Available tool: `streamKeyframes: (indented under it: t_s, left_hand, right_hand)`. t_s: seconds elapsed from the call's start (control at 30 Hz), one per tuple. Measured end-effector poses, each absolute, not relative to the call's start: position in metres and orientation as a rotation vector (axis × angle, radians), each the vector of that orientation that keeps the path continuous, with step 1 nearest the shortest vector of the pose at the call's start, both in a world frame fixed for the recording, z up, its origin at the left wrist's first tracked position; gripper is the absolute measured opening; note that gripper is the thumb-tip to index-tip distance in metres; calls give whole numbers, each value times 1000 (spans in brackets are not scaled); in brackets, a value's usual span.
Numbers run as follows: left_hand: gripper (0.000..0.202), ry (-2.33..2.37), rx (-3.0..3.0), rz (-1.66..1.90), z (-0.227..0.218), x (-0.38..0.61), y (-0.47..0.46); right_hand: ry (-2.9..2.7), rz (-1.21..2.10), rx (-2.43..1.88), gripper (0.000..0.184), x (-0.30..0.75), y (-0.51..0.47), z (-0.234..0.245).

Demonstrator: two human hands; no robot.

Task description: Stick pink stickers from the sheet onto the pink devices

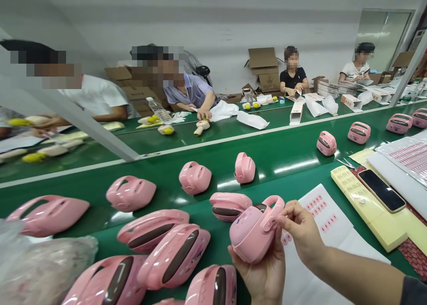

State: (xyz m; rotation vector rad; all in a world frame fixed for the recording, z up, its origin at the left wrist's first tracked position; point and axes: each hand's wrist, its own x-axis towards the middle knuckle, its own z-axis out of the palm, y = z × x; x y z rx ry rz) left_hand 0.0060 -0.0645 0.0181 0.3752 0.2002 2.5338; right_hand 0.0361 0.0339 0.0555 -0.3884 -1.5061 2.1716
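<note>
My left hand [262, 274] holds a pink plastic housing with a carry handle [248, 233] from below, tilted, its patterned face turned up to the left. My right hand [300, 229] is pinched at the side of that housing, where the handle joins it; whatever sits between thumb and finger is too small to make out. A white sheet of small red stickers [318, 211] lies under and beside my right hand. Close to my left hand stand more pink housings with dark strips, one [230, 205] behind it and several [175, 256] to the left.
More pink housings [195, 178] are spaced along the green belt [287, 149]. A phone [382, 190] lies on yellow pads [363, 209] at right. A plastic bag [50, 265] is at lower left. A metal post [96, 122] rises at left; co-workers sit across the line.
</note>
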Motion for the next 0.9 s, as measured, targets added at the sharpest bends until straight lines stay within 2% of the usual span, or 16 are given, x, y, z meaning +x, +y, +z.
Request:
streamKeyframes:
  t_s: [0.13, 0.23, 0.43, 0.67, 0.9]
  left_hand:
    - [47, 107, 445, 2499, 26, 8, -61]
    - [46, 102, 444, 2501, 26, 9, -62]
    - [54, 97, 385, 2499, 26, 8, -66]
    - [72, 102, 252, 2509, 25, 7, -71]
    - [61, 91, 360, 2502, 27, 5, -74]
  right_hand:
    - [-1576, 2053, -432, 25, 35, 24, 53]
    - [-1609, 1978, -419, 22, 35, 22, 52]
    - [-1631, 1864, -362, 21, 34, 16, 51]
    - [-1600, 1848, -348, 19, 32, 9, 52]
    - [-1683, 1683, -313, 16, 29, 5, 53]
